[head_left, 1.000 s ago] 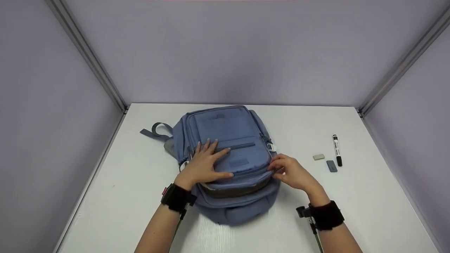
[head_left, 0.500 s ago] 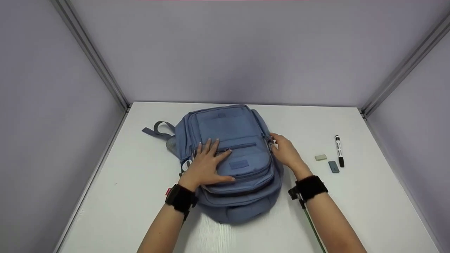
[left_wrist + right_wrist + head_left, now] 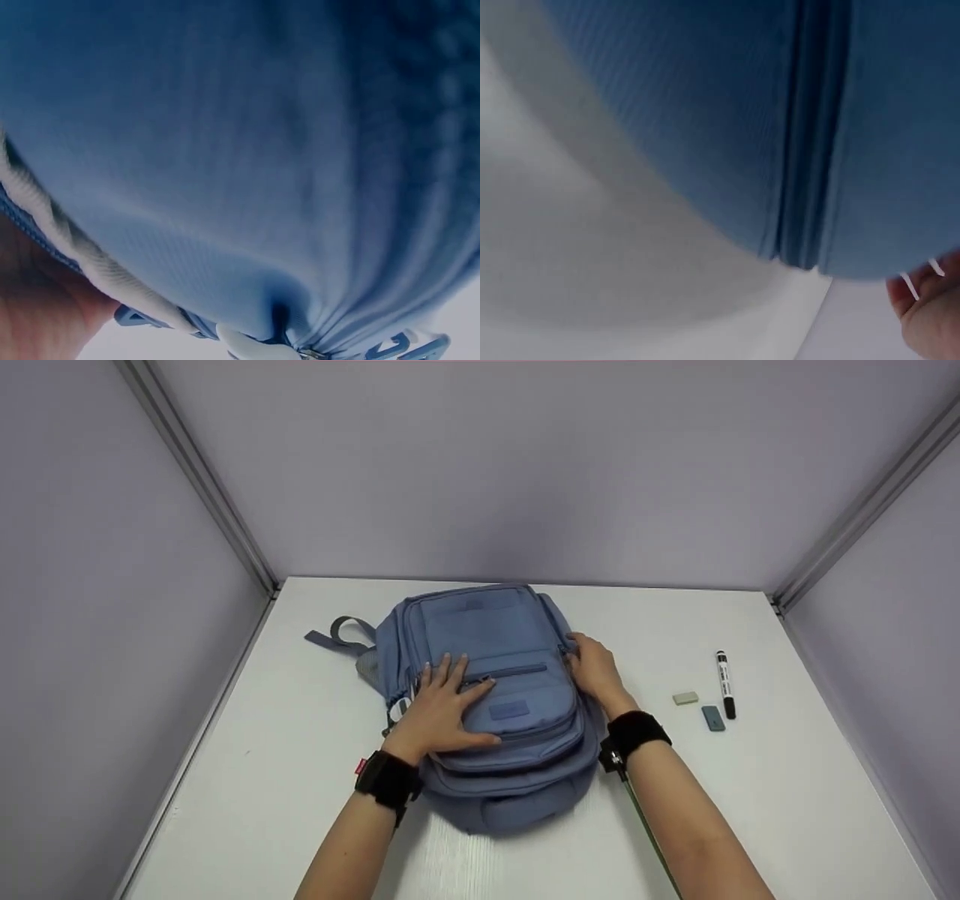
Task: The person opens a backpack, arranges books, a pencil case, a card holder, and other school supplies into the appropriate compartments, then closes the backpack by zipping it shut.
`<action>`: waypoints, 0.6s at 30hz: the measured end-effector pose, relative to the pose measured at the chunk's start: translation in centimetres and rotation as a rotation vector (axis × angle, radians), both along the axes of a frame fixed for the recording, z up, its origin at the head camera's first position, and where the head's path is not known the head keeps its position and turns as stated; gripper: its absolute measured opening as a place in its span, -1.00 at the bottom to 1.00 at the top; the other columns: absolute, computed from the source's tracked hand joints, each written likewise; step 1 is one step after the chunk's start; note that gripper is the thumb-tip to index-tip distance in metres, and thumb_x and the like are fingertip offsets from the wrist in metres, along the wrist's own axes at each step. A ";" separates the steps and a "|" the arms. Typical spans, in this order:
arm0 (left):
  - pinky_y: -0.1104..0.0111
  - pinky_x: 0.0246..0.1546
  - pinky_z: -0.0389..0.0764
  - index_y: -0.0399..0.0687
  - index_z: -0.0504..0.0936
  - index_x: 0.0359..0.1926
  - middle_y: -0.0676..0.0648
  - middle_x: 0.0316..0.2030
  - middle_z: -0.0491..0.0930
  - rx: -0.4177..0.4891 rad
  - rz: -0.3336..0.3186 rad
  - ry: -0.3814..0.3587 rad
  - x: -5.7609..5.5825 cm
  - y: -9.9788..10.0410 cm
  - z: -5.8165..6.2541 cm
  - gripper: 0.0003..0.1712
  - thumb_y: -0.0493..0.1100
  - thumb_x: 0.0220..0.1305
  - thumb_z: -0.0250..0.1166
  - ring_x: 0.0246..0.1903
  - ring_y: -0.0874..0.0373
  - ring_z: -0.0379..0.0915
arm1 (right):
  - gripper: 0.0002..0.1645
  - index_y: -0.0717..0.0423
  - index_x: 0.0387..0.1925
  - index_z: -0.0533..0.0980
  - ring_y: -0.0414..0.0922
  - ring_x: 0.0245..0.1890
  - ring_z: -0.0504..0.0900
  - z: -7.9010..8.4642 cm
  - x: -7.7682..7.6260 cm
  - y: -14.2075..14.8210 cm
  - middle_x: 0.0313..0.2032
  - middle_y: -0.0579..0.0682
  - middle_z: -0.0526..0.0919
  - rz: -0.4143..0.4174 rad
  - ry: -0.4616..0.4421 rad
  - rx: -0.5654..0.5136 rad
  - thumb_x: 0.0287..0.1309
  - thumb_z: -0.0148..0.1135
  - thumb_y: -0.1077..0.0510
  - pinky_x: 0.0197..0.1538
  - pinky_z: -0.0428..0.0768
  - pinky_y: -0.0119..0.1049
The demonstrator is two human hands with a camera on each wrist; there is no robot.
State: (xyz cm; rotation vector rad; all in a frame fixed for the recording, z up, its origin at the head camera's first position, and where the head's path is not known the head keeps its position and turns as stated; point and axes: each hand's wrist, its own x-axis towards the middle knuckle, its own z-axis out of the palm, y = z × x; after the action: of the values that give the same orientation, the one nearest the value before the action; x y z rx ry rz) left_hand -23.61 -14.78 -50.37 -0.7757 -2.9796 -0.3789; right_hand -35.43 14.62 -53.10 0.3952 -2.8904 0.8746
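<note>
A blue backpack (image 3: 480, 631) lies front side up on the white table. My left hand (image 3: 439, 721) rests flat on its front, fingers spread, beside the small label patch (image 3: 509, 709). At the backpack's right edge, my right hand (image 3: 595, 669) has its fingers bent in at the side zipper and pinches the zipper pull, which the fingers hide. In the left wrist view blue fabric (image 3: 225, 142) fills most of the picture, with a pale edge trim (image 3: 97, 266). The right wrist view shows a dark zipper seam (image 3: 810, 150) and part of the hand at lower right.
Right of the backpack lie a pale green block (image 3: 685, 698), a dark blue-green block (image 3: 713, 718) and a black-and-white marker (image 3: 725, 684). A loose strap (image 3: 330, 641) sticks out on the left. Grey panels (image 3: 495, 472) enclose the table's back and sides.
My right hand has moved up along the backpack's right edge, away from me. The dark gap of the lower front pocket has narrowed. My left hand stays on the front.
</note>
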 end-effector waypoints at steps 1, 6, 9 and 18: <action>-0.22 0.35 -0.22 0.33 0.21 0.48 -0.31 0.50 -0.14 -0.004 0.004 -0.004 0.0 0.0 0.0 0.15 0.72 -0.08 0.07 0.46 -0.31 -0.37 | -0.58 0.34 0.20 0.44 0.23 -0.07 0.58 0.0 0.0 -0.3 -0.12 0.30 0.60 -0.007 0.008 0.005 0.33 0.12 0.32 0.06 0.47 0.09; -0.23 0.34 -0.19 0.34 0.19 0.49 -0.31 0.50 -0.16 -0.025 0.024 -0.041 -0.4 0.3 0.3 0.15 0.71 -0.08 0.10 0.46 -0.32 -0.38 | -0.61 0.35 0.18 0.45 0.28 -0.12 0.58 0.8 0.1 -1.0 -0.06 0.34 0.53 -0.068 0.022 0.106 0.38 0.06 0.27 -0.02 0.50 0.12; -0.23 0.34 -0.14 0.34 0.18 0.49 -0.31 0.50 -0.15 -0.030 0.038 -0.057 -0.8 0.5 0.5 0.14 0.68 -0.07 0.13 0.46 -0.32 -0.36 | -0.66 0.34 0.11 0.50 0.26 -0.15 0.60 1.2 0.0 -0.9 -0.12 0.34 0.55 -0.059 0.016 0.167 0.39 0.05 0.26 -0.09 0.54 0.10; -0.24 0.32 -0.06 0.36 0.19 0.49 -0.31 0.50 -0.11 -0.046 0.064 -0.036 -1.7 0.5 0.4 0.10 0.67 -0.03 0.12 0.46 -0.33 -0.31 | -0.62 0.20 0.13 0.58 0.19 -0.02 0.61 1.6 0.8 0.5 -0.07 0.26 0.66 0.055 -0.036 0.173 0.37 0.03 0.33 0.02 0.55 0.02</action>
State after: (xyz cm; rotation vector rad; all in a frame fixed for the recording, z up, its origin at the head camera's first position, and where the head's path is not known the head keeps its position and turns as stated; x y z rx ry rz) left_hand -25.31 -14.26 -49.94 -0.6820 -3.0480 -0.3260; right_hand -34.67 15.14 -51.53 0.4800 -3.0129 0.6464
